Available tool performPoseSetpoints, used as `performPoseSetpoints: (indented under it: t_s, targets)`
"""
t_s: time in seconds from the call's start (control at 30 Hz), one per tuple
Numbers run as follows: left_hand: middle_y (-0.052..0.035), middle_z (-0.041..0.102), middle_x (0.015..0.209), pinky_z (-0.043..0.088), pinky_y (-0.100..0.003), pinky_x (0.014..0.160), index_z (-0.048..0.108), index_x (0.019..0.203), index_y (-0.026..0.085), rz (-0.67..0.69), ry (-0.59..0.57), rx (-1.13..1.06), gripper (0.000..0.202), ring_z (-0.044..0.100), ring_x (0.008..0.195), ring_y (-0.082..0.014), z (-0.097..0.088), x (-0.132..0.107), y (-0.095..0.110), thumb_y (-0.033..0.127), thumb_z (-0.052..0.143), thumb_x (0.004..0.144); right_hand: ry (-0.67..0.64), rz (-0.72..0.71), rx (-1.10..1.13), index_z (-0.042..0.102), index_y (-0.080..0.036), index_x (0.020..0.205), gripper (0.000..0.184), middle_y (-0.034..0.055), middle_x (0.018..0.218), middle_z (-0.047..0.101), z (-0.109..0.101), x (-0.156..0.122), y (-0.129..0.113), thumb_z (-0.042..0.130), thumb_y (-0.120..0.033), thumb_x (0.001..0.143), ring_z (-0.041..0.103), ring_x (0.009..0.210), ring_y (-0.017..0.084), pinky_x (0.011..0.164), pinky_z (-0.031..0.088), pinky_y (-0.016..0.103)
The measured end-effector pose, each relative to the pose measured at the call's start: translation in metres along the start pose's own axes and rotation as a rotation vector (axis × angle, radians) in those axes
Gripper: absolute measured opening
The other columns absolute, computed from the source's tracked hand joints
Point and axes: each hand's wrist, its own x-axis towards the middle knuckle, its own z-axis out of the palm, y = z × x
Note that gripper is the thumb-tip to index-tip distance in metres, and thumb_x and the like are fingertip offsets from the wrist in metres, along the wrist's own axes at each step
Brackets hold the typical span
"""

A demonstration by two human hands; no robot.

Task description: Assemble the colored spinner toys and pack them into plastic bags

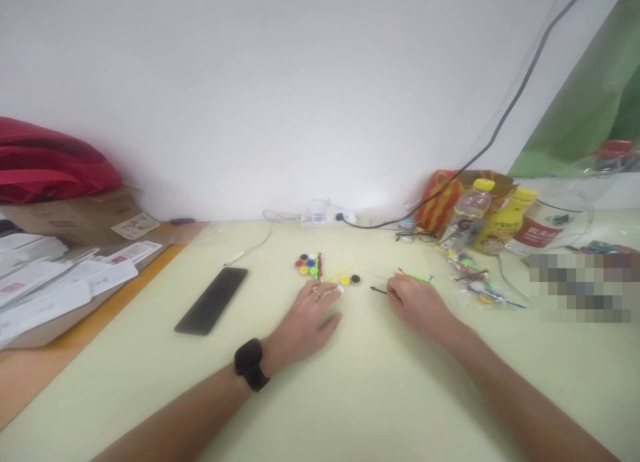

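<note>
My left hand (307, 322) lies palm down with its fingers stretched forward and thumb apart. A fingertip touches a small white disc (341, 289). Beside that disc are a yellow disc (345, 281) and a black disc (355, 279), with a yellow stick (339, 274) behind them. My right hand (417, 305) is closed, its fingertips at the tail of a thin black arrow (379, 290) that points left. Coloured sticks (417, 275), green and red among them, lie just behind this hand. Several coloured discs (306, 267) sit together beyond my left hand, next to upright-lying coloured sticks (320, 265).
A black phone (212, 301) lies at left, near papers (65, 282) and a cardboard box (75, 219). At right are a clear bag of coloured pieces (480, 285), glasses (416, 236) and bottles (505, 222). A power strip (327, 214) stands against the wall.
</note>
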Motion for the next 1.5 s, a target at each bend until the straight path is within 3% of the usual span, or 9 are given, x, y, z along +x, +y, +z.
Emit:
performPoseSetpoints:
  t_s: [0.23, 0.43, 0.53, 0.63, 0.87, 1.0, 1.27, 1.4, 1.5]
  targets:
    - [-0.0108, 0.051, 0.149, 0.039, -0.056, 0.115, 0.049, 0.152, 0.035, 0.049, -0.133, -0.019, 0.054, 0.041, 0.139, -0.0361, -0.01, -0.001, 0.008, 0.036, 0.06, 0.1, 0.057, -0.011, 0.146, 0.052, -0.02, 0.084, 0.017, 0.0027, 0.082, 0.064, 0.003, 0.0, -0.004, 0.045, -0.009, 0.094, 0.059, 0.075, 0.018, 0.067, 0.033, 0.029]
    - [-0.013, 0.048, 0.148, 0.038, -0.056, 0.115, 0.033, 0.161, 0.031, -0.011, -0.172, -0.004, 0.063, 0.039, 0.137, -0.0357, -0.012, 0.0, 0.011, 0.04, 0.055, 0.102, 0.097, -0.182, 0.462, 0.056, -0.021, 0.122, 0.035, 0.004, 0.1, 0.066, 0.004, -0.005, -0.012, 0.042, -0.009, 0.092, 0.062, 0.088, 0.019, 0.078, 0.044, 0.031]
    - [-0.0125, 0.049, 0.147, 0.037, -0.054, 0.116, 0.039, 0.157, 0.029, -0.018, -0.158, -0.024, 0.057, 0.039, 0.136, -0.0346, -0.011, 0.001, 0.011, 0.038, 0.054, 0.103, 0.052, -0.312, 0.52, 0.055, -0.022, 0.133, 0.046, 0.0076, 0.115, 0.063, 0.004, -0.009, -0.02, 0.038, -0.007, 0.093, 0.062, 0.105, 0.021, 0.091, 0.046, 0.034]
    - [-0.0114, 0.052, 0.143, 0.037, -0.053, 0.115, 0.049, 0.15, 0.03, -0.016, -0.166, -0.017, 0.048, 0.04, 0.135, -0.0342, -0.01, 0.001, 0.01, 0.037, 0.053, 0.104, -0.006, -0.334, 0.472, 0.055, -0.024, 0.14, 0.049, 0.0078, 0.111, 0.063, 0.006, -0.011, -0.027, 0.038, -0.01, 0.096, 0.062, 0.104, 0.022, 0.09, 0.047, 0.034]
    - [-0.0104, 0.052, 0.142, 0.037, -0.053, 0.115, 0.055, 0.143, 0.027, -0.033, -0.179, 0.009, 0.041, 0.041, 0.134, -0.0332, -0.009, 0.001, 0.008, 0.035, 0.055, 0.103, 0.025, -0.196, 0.25, 0.065, -0.021, 0.129, 0.035, 0.0075, 0.107, 0.069, 0.012, -0.004, -0.016, 0.047, -0.022, 0.1, 0.064, 0.102, 0.024, 0.086, 0.046, 0.035]
    - [-0.009, 0.052, 0.142, 0.037, -0.052, 0.116, 0.055, 0.142, 0.028, -0.045, -0.189, 0.008, 0.039, 0.041, 0.134, -0.0319, -0.01, 0.001, 0.009, 0.034, 0.055, 0.103, 0.119, -0.124, 0.16, 0.068, -0.02, 0.116, 0.03, 0.0074, 0.1, 0.067, 0.014, 0.002, -0.003, 0.041, -0.023, 0.104, 0.064, 0.097, 0.024, 0.087, 0.045, 0.037]
    - [-0.0088, 0.052, 0.142, 0.039, -0.052, 0.114, 0.054, 0.142, 0.029, -0.039, -0.182, -0.005, 0.039, 0.043, 0.132, -0.0316, -0.01, 0.001, 0.009, 0.034, 0.055, 0.103, 0.51, -0.166, 0.319, 0.07, -0.022, 0.1, 0.025, 0.0081, 0.093, 0.064, 0.017, 0.005, -0.003, 0.046, -0.028, 0.105, 0.059, 0.088, 0.024, 0.083, 0.045, 0.038]
    - [-0.0086, 0.053, 0.14, 0.038, -0.052, 0.115, 0.054, 0.142, 0.029, -0.034, -0.18, -0.004, 0.039, 0.043, 0.133, -0.0311, -0.01, 0.001, 0.009, 0.033, 0.055, 0.103, 0.508, -0.124, 0.497, 0.07, -0.022, 0.099, 0.018, 0.0044, 0.087, 0.07, 0.012, 0.002, -0.004, 0.053, -0.027, 0.101, 0.06, 0.075, 0.02, 0.076, 0.046, 0.035]
    - [-0.0087, 0.052, 0.141, 0.037, -0.052, 0.115, 0.054, 0.142, 0.029, -0.031, -0.18, -0.001, 0.039, 0.043, 0.133, -0.0311, -0.01, 0.001, 0.009, 0.034, 0.055, 0.103, 0.45, -0.122, 0.618, 0.069, -0.021, 0.098, 0.014, 0.0043, 0.094, 0.073, 0.011, 0.002, -0.006, 0.056, -0.026, 0.099, 0.065, 0.081, 0.02, 0.076, 0.049, 0.034]
